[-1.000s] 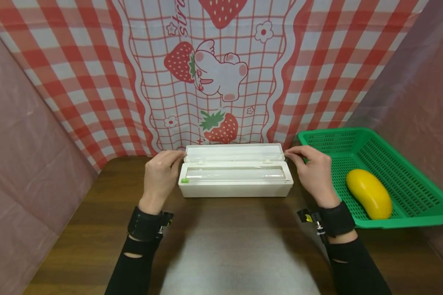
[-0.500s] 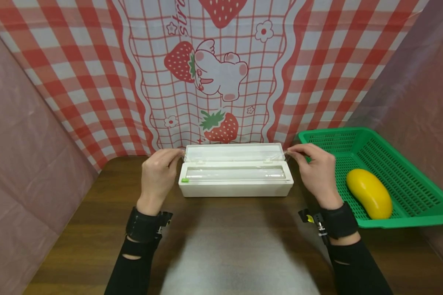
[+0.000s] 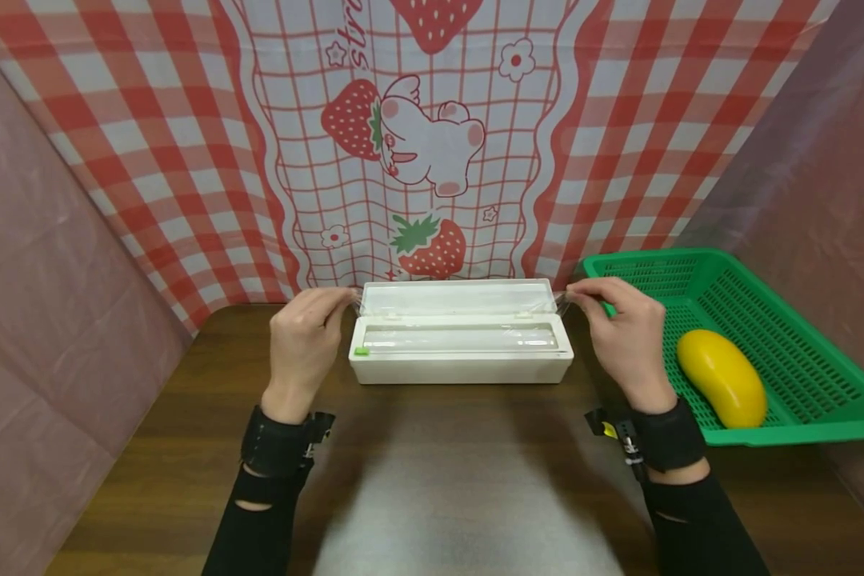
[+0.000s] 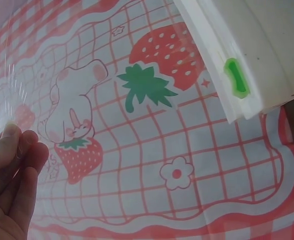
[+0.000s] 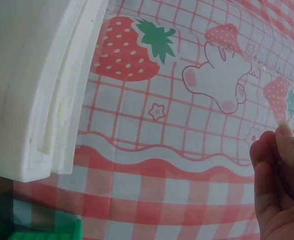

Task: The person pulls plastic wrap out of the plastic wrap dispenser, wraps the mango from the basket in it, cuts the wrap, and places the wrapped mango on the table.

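Note:
A white cling film dispenser (image 3: 461,370) stands on the table with its lid (image 3: 457,298) up at the back. Through its top window shows the roll, and a green slider (image 4: 236,78) sits at its left front corner. My left hand (image 3: 304,344) pinches one corner of the clear cling film (image 4: 15,92) between thumb and fingers, just left of the lid. On the other side, my right hand (image 3: 625,340) pinches the opposite corner beside the lid. Faint creases run from both fingertips, and the transparent sheet spans between them.
To the right, a green basket (image 3: 806,436) holds a yellow, mango-shaped object (image 3: 722,379). A red-and-white strawberry cloth (image 3: 432,136) hangs behind the dispenser. The brown wooden table (image 3: 461,464) extends in front, with pink cloth (image 3: 50,280) along the left side.
Both hands have moved slightly apart and a little upward, drawing the film's corners outward past the lid's ends. The dispenser has stayed in place.

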Demonstrator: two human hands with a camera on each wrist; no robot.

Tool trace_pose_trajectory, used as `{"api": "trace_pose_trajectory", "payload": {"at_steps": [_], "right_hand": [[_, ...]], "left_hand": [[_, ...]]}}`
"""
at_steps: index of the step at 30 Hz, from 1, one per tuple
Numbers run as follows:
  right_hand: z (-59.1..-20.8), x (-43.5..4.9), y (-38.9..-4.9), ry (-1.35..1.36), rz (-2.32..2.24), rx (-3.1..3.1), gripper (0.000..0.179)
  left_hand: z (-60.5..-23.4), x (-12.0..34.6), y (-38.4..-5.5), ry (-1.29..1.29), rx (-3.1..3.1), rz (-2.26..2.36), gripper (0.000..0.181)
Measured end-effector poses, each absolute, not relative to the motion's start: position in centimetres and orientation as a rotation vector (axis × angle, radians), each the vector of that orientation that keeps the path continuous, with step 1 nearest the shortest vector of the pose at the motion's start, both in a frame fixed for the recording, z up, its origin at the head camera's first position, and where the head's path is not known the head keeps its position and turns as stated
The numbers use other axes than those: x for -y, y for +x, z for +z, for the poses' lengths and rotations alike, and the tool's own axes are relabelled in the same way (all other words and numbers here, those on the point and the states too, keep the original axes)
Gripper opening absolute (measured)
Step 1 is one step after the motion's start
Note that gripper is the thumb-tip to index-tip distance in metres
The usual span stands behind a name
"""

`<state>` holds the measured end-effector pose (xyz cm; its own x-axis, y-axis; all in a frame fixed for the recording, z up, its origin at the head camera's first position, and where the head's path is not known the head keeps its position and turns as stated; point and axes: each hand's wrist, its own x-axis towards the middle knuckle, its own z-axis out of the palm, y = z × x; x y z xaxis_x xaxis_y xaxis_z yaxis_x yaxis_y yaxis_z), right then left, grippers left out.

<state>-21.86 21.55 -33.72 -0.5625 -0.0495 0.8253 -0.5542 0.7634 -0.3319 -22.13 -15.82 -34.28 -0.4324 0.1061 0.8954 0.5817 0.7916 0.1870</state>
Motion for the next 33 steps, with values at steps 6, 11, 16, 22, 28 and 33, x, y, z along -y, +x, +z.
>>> {"api": "trace_pose_trajectory", "payload": {"at_steps": [6,11,16,22,28,33], "right_hand": [[-33.4,-21.5,-21.6,0.467,0.751,2.040,0.015],[-33.2,-21.2,-21.3,0.451,0.764,2.007,0.014],[-33.0,-21.2,-21.0,0.450,0.775,1.973,0.015],[-32.6,-21.0,-20.6,0.450,0.775,1.951,0.014],[-32.0,-20.9,-20.0,0.446,0.775,1.943,0.015],[-31.8,-20.9,-19.8,0.468,0.785,1.914,0.015]], "left_hand": [[-34.0,15.8,-21.8,-0.515,1.943,-0.599,0.018],[-33.9,15.9,-21.7,-0.521,1.920,-0.585,0.018],[-33.6,15.9,-21.5,-0.517,1.901,-0.590,0.017],[-33.2,15.9,-21.1,-0.515,1.883,-0.583,0.018],[-32.7,15.9,-20.7,-0.526,1.851,-0.581,0.015],[-32.3,15.8,-20.3,-0.524,1.836,-0.565,0.013]]}}
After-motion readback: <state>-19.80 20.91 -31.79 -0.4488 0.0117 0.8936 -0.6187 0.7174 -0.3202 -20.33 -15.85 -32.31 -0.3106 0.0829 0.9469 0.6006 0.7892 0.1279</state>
